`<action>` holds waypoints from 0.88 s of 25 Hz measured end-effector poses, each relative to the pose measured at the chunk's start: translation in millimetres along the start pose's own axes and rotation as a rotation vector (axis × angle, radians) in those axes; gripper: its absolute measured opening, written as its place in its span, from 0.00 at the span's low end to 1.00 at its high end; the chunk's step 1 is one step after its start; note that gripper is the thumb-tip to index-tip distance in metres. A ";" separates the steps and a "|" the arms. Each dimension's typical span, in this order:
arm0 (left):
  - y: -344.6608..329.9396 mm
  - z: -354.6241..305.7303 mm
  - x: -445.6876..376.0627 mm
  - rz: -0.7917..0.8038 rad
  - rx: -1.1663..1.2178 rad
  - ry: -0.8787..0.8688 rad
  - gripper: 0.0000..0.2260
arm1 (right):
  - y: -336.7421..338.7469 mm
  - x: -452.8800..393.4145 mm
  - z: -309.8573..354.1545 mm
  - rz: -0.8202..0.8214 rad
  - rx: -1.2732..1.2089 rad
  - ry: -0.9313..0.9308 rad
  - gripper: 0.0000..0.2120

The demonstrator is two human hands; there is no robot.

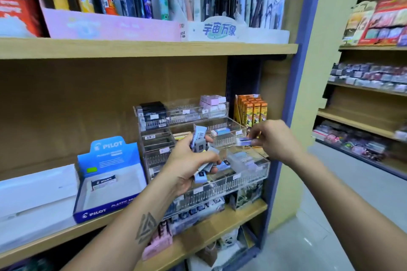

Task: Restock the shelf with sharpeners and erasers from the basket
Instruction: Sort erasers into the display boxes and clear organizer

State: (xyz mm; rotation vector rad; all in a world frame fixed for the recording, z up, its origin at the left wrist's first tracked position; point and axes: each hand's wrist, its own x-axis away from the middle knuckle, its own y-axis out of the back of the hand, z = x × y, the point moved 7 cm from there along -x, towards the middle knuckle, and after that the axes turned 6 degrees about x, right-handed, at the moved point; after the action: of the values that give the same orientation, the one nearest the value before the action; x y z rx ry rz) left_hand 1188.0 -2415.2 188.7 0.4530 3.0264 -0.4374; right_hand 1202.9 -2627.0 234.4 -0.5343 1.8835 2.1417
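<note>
We note left hand (187, 160) gripping bundle of erasers (199, 138) in front of clear acrylic organizer (253, 167) on shelf (220, 222). Right hand (273, 138) pinches single eraser (243, 142) just right of organizer's middle tier. More erasers lie in organizer's front compartment. Blue Pilot box (105, 182) sits left of organizer.

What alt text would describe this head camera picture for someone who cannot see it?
A person's left hand grips several small erasers while the right hand pinches one eraser over a clear tiered organizer on a wooden stationery shelf.
</note>
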 end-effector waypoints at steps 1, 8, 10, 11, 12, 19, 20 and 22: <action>0.8 2.9 -0.4 -0.001 0.007 0.003 0.16 | 3.1 -2.3 -6.6 -0.004 0.042 -0.013 0.06; -21.5 7.4 -11.2 0.048 0.072 0.097 0.19 | -4.8 7.7 0.3 0.261 0.201 0.066 0.06; -21.6 13.3 -11.8 0.044 0.109 0.120 0.18 | -5.0 6.9 3.2 0.308 0.225 0.088 0.05; -20.4 15.3 -11.6 0.041 0.141 0.128 0.18 | -8.1 7.2 7.9 0.330 0.223 0.106 0.05; -19.6 16.6 -11.7 0.040 0.185 0.135 0.18 | -13.1 7.3 12.8 0.348 0.221 0.123 0.05; -15.0 20.3 -12.7 0.034 0.307 0.138 0.17 | -26.1 5.0 24.7 0.368 0.242 0.143 0.05; -14.4 21.0 -13.6 0.025 0.313 0.140 0.16 | -20.4 4.2 31.3 0.319 0.092 0.124 0.07; -12.8 21.0 -14.0 0.002 0.317 0.147 0.15 | -7.7 10.5 49.4 0.249 -0.429 0.066 0.14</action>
State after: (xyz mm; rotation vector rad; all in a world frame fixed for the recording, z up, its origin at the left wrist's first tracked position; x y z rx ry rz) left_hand 1197.8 -2436.9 173.3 0.5250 3.1030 -0.9299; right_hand 1191.0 -2577.8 228.1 -0.4717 1.5915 2.7476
